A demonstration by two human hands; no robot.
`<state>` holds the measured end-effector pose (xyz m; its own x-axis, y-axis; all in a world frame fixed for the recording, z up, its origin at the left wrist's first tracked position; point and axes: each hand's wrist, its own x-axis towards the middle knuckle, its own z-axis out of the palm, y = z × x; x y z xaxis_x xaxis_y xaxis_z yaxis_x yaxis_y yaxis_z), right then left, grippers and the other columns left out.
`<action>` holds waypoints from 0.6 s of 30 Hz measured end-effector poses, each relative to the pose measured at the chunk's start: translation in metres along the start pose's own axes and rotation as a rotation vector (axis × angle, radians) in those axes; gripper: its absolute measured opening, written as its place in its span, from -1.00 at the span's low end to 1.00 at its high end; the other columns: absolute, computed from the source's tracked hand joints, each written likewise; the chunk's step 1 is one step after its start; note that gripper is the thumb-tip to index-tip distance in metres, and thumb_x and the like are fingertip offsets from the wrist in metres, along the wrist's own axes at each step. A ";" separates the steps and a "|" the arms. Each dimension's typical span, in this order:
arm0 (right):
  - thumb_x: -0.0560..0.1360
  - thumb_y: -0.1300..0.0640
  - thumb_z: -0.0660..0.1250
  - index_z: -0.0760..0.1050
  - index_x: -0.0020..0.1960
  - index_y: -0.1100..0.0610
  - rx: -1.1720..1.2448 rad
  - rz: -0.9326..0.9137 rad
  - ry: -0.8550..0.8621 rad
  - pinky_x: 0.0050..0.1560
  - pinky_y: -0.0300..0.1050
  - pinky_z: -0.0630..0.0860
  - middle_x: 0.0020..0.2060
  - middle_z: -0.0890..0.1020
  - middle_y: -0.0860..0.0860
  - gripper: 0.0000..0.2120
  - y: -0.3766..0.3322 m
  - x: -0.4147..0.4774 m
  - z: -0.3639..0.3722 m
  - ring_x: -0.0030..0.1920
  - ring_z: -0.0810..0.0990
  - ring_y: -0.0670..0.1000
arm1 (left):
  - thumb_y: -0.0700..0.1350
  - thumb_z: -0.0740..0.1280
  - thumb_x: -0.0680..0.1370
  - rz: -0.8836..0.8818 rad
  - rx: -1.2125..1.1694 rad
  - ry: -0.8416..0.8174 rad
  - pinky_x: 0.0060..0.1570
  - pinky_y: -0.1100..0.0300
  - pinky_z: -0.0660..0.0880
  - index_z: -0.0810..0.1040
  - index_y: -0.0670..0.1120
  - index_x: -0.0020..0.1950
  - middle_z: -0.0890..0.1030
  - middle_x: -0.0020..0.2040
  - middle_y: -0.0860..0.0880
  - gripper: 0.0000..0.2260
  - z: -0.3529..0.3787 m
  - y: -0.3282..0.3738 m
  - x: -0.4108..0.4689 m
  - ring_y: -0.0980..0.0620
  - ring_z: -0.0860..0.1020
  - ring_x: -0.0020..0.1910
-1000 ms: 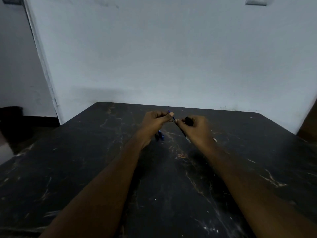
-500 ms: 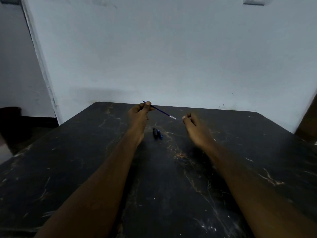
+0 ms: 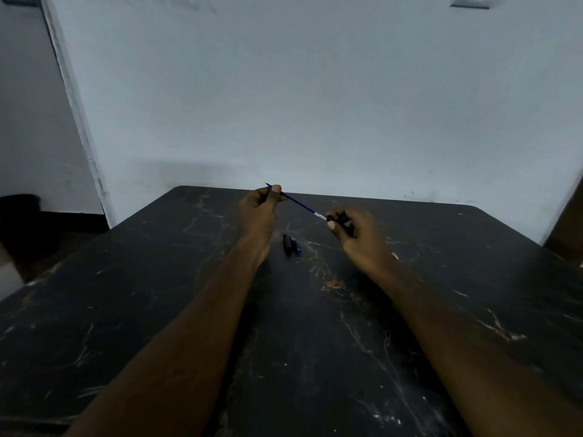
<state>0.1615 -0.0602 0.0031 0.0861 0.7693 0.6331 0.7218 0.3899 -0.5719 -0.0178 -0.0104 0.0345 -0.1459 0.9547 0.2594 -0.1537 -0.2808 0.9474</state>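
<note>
Refill [image 3: 299, 204] in grip of left hand [image 3: 259, 209]

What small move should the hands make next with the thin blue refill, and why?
Probably the left hand slides the thin blue pen refill into the dark pen barrel that the right hand grips: its pale end sits at the barrel's mouth.

The pen refill [image 3: 298, 203] is a thin blue rod with a pale end, held in the air and slanting down from upper left to lower right. The left hand [image 3: 258, 206] pinches its upper end; its pale end meets a dark pen barrel [image 3: 341, 221], mostly hidden in the right hand [image 3: 356, 236]. Below, 2 short pen pieces lie side by side, touching: 1 black piece [image 3: 287, 244], 1 blue piece [image 3: 297, 246].
</note>
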 end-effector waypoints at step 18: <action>0.51 0.10 0.40 0.64 0.08 0.06 -0.052 0.056 0.037 -0.02 0.02 0.54 -0.05 0.67 0.03 -0.84 0.006 0.002 0.001 -0.03 0.56 -0.01 | -0.05 0.33 0.59 0.042 -0.015 -0.023 -0.02 0.14 0.40 0.64 -0.17 -0.07 0.62 -0.21 0.06 -0.79 0.002 -0.002 -0.001 0.24 0.44 -0.31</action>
<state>0.1655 -0.0558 0.0010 0.1521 0.7696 0.6202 0.7499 0.3189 -0.5796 -0.0155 -0.0108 0.0325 -0.1299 0.9441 0.3031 -0.1623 -0.3218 0.9328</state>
